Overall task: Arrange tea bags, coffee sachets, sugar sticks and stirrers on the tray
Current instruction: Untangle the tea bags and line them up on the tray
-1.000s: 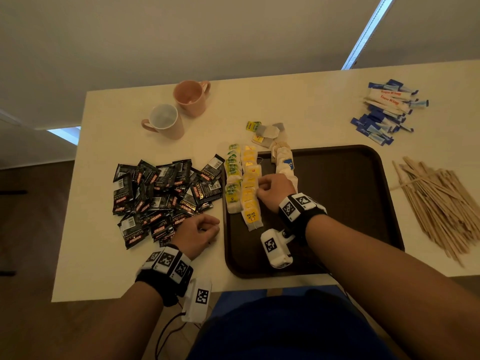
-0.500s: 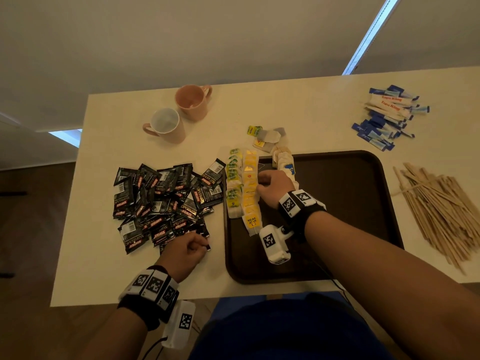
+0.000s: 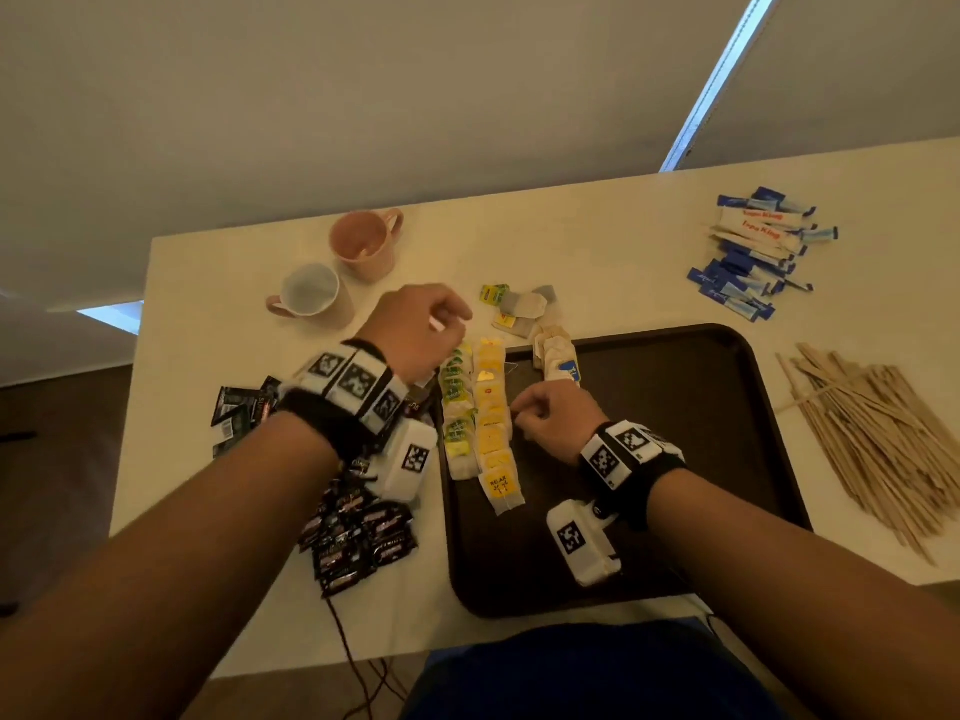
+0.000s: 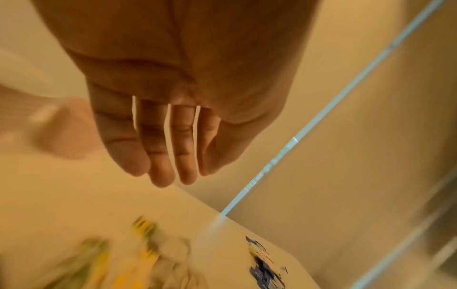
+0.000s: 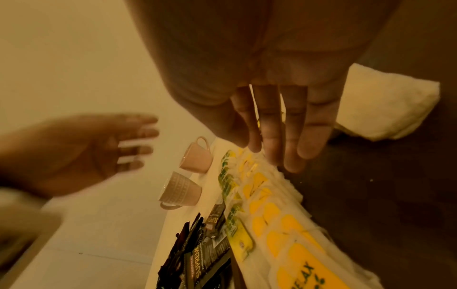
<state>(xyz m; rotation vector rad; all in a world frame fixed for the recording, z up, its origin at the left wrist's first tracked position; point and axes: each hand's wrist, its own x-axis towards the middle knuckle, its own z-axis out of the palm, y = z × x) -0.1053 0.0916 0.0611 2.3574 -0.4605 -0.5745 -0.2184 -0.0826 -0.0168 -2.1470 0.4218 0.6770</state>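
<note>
Left hand (image 3: pixel 415 330) hovers empty, fingers relaxed, beyond the tray (image 3: pixel 727 459); right hand (image 3: pixel 550 418), fingers loose, rests beside tea bags (image 3: pixel 491 423) on it.

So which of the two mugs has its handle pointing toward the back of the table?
The pink mug, the farther one, has its handle at the back right. The white-lined mug in front of it has its handle pointing left.

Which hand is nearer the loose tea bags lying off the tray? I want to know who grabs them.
Left. The left hand hovers just beside the loose tea bags; the right hand sits lower, over the tray.
</note>
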